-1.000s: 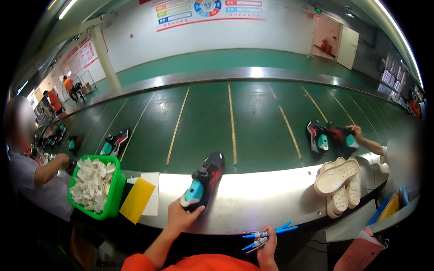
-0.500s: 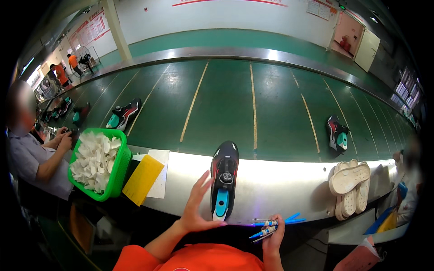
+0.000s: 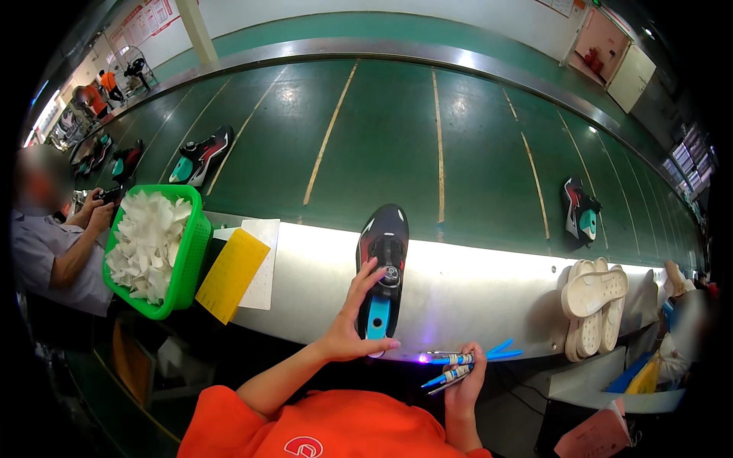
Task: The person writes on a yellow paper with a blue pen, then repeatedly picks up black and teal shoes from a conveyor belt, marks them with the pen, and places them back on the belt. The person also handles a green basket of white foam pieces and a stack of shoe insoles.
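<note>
Left hand, open grip, touches the shoe at 1 o'clock; right hand grips blue pens.

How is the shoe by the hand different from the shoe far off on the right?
The near shoe lies on the shiny metal ledge, touched by the left hand. The far shoe lies untouched on the green belt, looking smaller. Both are black with turquoise.
</note>
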Available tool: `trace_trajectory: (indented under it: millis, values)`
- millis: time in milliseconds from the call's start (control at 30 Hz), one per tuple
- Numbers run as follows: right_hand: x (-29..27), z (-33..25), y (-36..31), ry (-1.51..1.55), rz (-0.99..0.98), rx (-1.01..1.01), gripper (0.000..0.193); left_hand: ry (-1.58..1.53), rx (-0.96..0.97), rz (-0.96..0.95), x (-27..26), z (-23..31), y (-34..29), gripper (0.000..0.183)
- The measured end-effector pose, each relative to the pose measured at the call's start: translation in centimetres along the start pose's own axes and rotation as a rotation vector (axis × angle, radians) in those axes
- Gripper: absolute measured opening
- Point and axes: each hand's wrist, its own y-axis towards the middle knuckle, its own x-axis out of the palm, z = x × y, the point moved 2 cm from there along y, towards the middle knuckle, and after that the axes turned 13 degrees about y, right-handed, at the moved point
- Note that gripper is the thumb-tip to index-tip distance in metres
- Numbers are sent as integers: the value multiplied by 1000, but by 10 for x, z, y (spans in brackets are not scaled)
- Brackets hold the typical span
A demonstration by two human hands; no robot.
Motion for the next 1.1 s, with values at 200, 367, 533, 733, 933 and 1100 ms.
trace_trajectory:
  millis: [200,367,533,733,933,1100]
  values:
    - [2,2,-9,-41,-99,-23,23,-22,-4,92,-1,-7,-2,102]
    - [-3,5,-12,-9,-54,-5,23,-412,-77,241,-2,-32,-2,82]
    - [-12,2,-13,-17,-47,-11,22,-51,-331,260,-40,-93,74,60]
    - [-3,-2,-21,0,-18,-65,22,-367,-624,-237,-26,-125,161,44]
    - [-2,-10,-25,-5,-40,-170,24,-267,-328,-87,-33,-61,152,35]
    - [17,-36,-24,5,-127,-355,27,-160,19,-89,-55,95,93,39]
